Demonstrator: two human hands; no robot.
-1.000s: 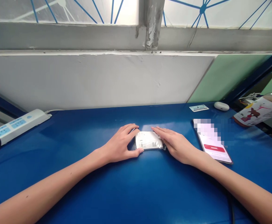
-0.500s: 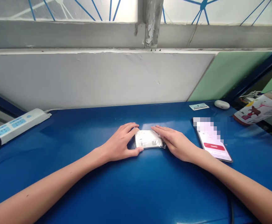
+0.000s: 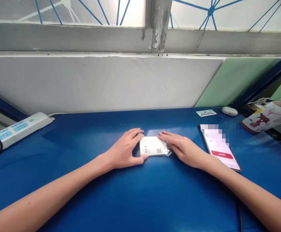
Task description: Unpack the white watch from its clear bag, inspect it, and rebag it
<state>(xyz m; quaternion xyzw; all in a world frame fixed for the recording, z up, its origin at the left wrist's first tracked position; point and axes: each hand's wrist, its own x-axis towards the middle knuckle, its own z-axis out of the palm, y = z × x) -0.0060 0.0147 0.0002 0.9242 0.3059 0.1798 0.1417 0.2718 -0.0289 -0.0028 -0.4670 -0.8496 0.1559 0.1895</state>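
Between my two hands, on the blue table, is a small flat white box in clear plastic wrap (image 3: pixel 152 146), with printed codes on its top face. My left hand (image 3: pixel 126 148) holds the box's left end, thumb at the near edge and fingers at the far edge. On the other end rests my right hand (image 3: pixel 179 146), its fingers drawn together over the far right corner, close to the crinkled end of the wrap. The right thumb is partly hidden behind the hand.
A lit phone (image 3: pixel 220 148) lies right of my right hand. Behind it are a card (image 3: pixel 206 112), a white earbud case (image 3: pixel 229 111) and a tilted labelled bottle (image 3: pixel 268 116). A white power strip (image 3: pixel 17 130) with a black cable sits at the left. A wall borders the table's back (image 3: pixel 101 117).
The camera view has shifted slightly, so the scene sits a little lower. The box's top shows less glare and its codes look clearer. Both hands keep nearly the same place on it.
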